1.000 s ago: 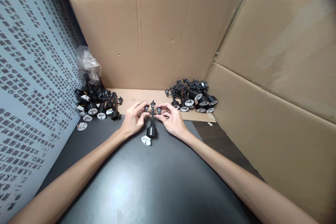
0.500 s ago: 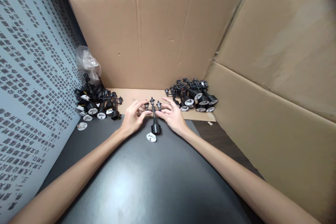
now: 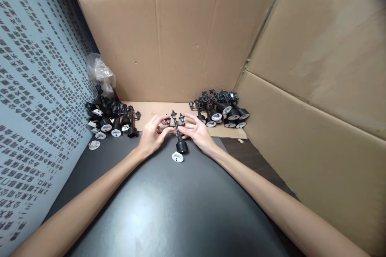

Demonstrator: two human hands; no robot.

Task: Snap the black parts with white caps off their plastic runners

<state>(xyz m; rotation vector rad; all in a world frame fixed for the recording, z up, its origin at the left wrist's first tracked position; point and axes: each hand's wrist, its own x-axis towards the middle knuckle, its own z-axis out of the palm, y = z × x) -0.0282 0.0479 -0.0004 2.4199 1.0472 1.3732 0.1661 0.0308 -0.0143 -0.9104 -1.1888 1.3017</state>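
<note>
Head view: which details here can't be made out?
All in the head view:
Exact contact of left hand and right hand with lamp post: fingers overlap it.
Any wire from white disc to lamp post: too small.
Lower lamps in left pile and right pile: hidden by others.
Printed sheet, wording: small, blurred.

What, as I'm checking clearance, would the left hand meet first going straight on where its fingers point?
Probably the black, three-lantern, plastic-looking lamp post, at the side lantern nearest the left hand; exact depth is unclear.
</note>
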